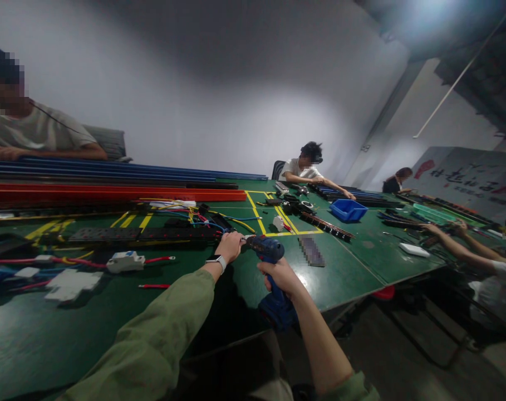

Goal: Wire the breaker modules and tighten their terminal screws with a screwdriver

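Note:
My right hand (283,277) is wrapped round the handle of a blue cordless drill (273,249), whose nose points left. Just ahead of the drill's tip, my left hand (230,247) has its fingers closed at the right end of a long black power strip (169,234). What exactly those fingers pinch is hidden. Blue, yellow and red wires (219,218) run over the table behind that end. To the left of my left hand lies a white circuit breaker (125,262) with red leads. A short red wire (153,286) rests nearer to me.
Red (152,193) and blue rails (152,171) lie along the back of the green table (344,281). A phone (312,252), a blue bin (348,210) and a black strip with parts (328,225) sit to the right. White blocks (71,285) lie at left. Several people work around the table.

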